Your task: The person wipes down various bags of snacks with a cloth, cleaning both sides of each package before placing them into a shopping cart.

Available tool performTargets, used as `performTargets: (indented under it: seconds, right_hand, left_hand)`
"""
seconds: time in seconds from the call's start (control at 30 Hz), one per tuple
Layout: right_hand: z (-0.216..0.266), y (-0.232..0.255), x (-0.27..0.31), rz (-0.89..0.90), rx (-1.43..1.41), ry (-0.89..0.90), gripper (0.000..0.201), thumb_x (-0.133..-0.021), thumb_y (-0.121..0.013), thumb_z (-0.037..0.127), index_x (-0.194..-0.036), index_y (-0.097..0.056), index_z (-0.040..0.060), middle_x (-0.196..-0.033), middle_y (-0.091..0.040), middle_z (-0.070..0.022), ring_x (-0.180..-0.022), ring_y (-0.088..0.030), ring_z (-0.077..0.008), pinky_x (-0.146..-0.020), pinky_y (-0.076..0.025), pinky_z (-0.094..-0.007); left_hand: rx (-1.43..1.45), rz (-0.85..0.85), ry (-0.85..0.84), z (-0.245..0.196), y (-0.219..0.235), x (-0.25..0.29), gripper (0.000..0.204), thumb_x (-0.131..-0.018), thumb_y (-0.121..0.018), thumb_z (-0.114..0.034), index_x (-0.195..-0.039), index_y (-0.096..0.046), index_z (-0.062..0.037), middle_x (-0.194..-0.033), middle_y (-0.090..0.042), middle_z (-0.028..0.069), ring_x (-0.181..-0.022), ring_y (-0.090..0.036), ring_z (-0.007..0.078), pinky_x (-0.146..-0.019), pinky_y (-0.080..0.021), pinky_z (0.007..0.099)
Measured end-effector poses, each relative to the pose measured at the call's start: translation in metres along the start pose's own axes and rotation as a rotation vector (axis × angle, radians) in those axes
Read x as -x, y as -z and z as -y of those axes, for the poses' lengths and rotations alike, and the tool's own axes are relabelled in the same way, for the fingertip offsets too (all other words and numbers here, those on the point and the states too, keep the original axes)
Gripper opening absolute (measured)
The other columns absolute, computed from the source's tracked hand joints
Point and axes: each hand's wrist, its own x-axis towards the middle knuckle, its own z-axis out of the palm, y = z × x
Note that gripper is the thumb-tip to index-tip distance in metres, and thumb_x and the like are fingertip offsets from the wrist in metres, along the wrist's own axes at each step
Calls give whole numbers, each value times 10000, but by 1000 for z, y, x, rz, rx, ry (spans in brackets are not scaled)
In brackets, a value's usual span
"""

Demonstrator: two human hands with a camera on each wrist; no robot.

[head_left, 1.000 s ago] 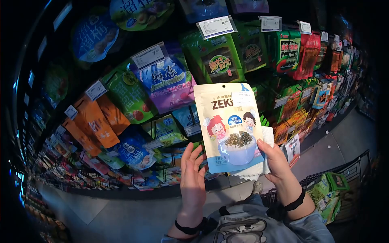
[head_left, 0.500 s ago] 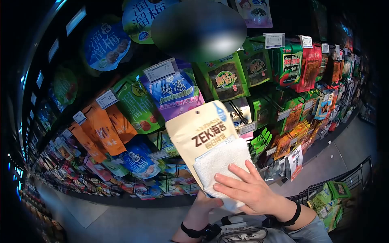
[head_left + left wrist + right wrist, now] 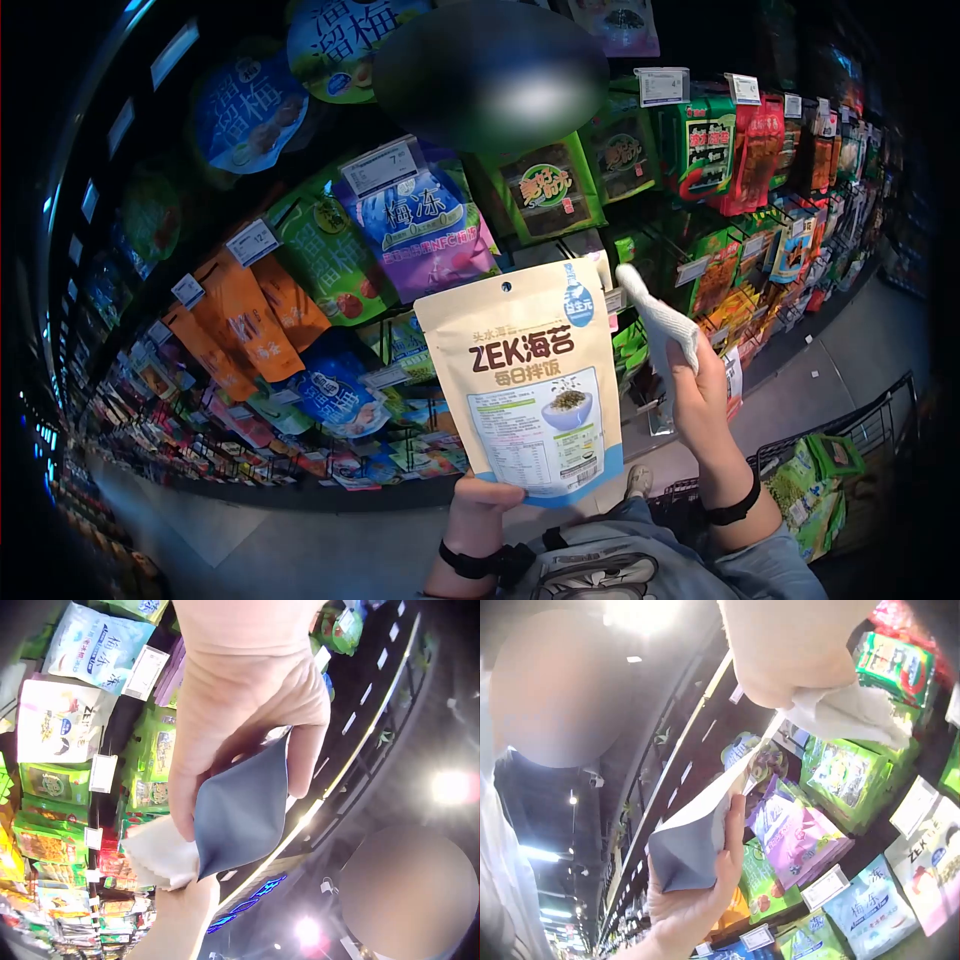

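Note:
A cream stand-up pouch of seaweed [image 3: 530, 345], marked ZEK, stands tilted before me with its printed text panel and bowl picture facing the head camera. My left hand [image 3: 487, 493] grips its lower left corner, thumb over the front. From the left wrist, the pouch's blue-grey bottom [image 3: 244, 806] shows between thumb and fingers. To the right of the pouch, my right hand [image 3: 698, 395] pinches a folded white cloth [image 3: 662, 325]. In the right wrist view the cloth [image 3: 847, 712] hangs from the fingers close by the pouch's top edge.
Shelves of hanging snack bags rise ahead, among them a purple-blue bag [image 3: 425, 225], orange bags [image 3: 245, 315] and green seaweed packs [image 3: 545, 185]. Price tags [image 3: 380, 168] stick out in front. A black wire cart [image 3: 880, 420] holding green packages [image 3: 810, 490] stands at lower right.
The pouch has turned from its cartoon front to its text side and passed from right hand to left. The cloth, over the pouch half a second ago, has moved off to the right.

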Motion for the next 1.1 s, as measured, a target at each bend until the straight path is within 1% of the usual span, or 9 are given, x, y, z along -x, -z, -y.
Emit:
performTargets:
  seconds: [0.13, 0.2, 0.27, 0.33, 0.4, 0.47, 0.53, 0.97, 1.1]
  right_hand:
    - [-2, -3, 21, -103, -141, -77, 357, -884, -387, 20, -1220, -487, -49, -1208, -540, -179, -1087, -542, -309, -963, -378, -365]
    - [0, -10, 37, -263, 165, 478, 348, -865, -482, 49, -1207, -511, -7, -1178, -553, -176, -1068, -545, -338, -948, -398, -398]
    - [-54, 13, 72, 130, 171, 227, 375, -817, -555, 113, -1190, -549, 72, -1180, -562, -133, -1069, -530, -354, -936, -415, -414]
    - [-9, -16, 50, 58, 425, 1105, 408, -769, -584, 173, -1176, -570, 149, -1204, -556, -71, -1096, -517, -293, -902, -438, -385]
    - [8, -33, 51, 390, 500, 979, 411, -780, -564, 179, -1191, -565, 167, -1215, -547, -2, -1106, -510, -206, -873, -442, -354]
    - [0, -40, 55, 392, 523, 944, 418, -786, -552, 182, -1203, -559, 165, -1217, -543, 2, -1100, -511, -179, -870, -438, -341]
    - [-6, -43, 56, 394, 543, 918, 424, -792, -540, 185, -1215, -552, 162, -1218, -539, 6, -1093, -513, -152, -866, -434, -329]
    - [-13, -33, 44, 268, 604, 531, 499, -656, -631, 136, -1145, -546, 87, -1144, -555, -87, -1100, -496, -290, -941, -337, -453]
    - [-8, -34, 43, 218, 567, 455, 527, -654, -588, 68, -1176, -511, 64, -1145, -551, -112, -1035, -506, -299, -887, -345, -447]
  left_hand:
    - [116, 44, -143, -3, -23, -17, 875, -766, -681, -370, -1426, -179, -90, -1443, -274, 146, -1313, -300, 351, -1053, -274, 522]
    - [255, -16, -202, -11, -50, -25, 830, -810, -614, -436, -1430, -170, -107, -1452, -250, 158, -1328, -262, 372, -1062, -231, 559]
    - [415, -149, -181, -21, -69, -32, 787, -850, -475, -551, -1438, -148, -142, -1469, -203, 161, -1344, -207, 384, -1055, -170, 612]
    - [521, -94, -198, -17, -72, -34, 736, -880, -404, -553, -1425, -195, -105, -1437, -282, 167, -1305, -296, 374, -1056, -230, 563]
    - [282, -333, -168, -15, -77, -34, 683, -902, -388, -519, -1398, -265, -67, -1382, -377, 171, -1241, -400, 350, -1041, -304, 490]
    - [678, -57, -168, -6, -62, -31, 651, -915, -356, -449, -1379, -263, -2, -1330, -420, 215, -1190, -447, 378, -1021, -349, 459]
    - [322, -508, -93, -10, -76, -33, 581, -904, -362, -338, -1369, -280, 1, -1309, -441, 212, -1162, -478, 356, -996, -379, 453]
    - [193, -407, -314, -8, -79, -41, 655, -801, -458, -161, -1395, -215, -28, -1403, -343, 138, -1317, -296, 274, -1121, -143, 455]
    - [281, -418, -241, 7, -66, -38, 650, -795, -451, -85, -1393, -205, -8, -1386, -361, 140, -1291, -347, 271, -1088, -231, 446]
